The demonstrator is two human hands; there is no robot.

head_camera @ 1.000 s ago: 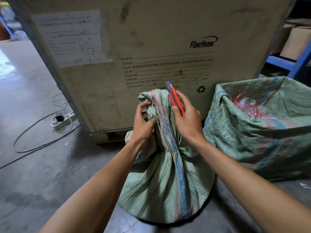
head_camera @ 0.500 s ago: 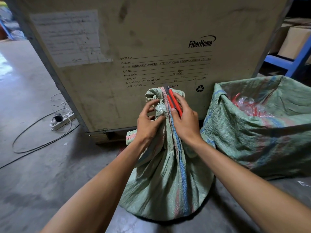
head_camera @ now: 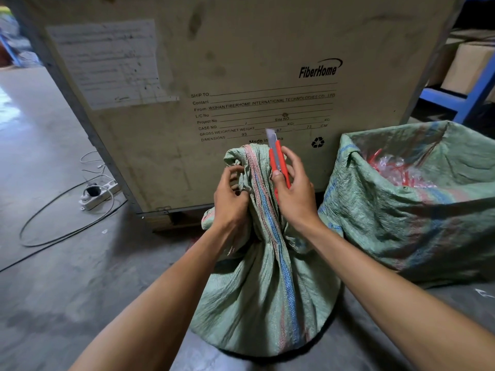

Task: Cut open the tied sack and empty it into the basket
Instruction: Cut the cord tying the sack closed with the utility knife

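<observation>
Head: tied sack [head_camera: 265, 277] shut; open sack [head_camera: 417, 218] holds red-clear plastic [head_camera: 396, 170].

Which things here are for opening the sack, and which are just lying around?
For the job: tied sack, red knife in right hand, left hand gripping the sack's neck.

Just there: big crate, power strip, black cable, open sack.

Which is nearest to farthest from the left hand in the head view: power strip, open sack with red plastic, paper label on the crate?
From the left hand, gripping the tied sack's neck:
1. Open sack, on the right, beyond the right hand.
2. Power strip, on the floor to the left.
3. Paper label, upper left on the crate.
</observation>
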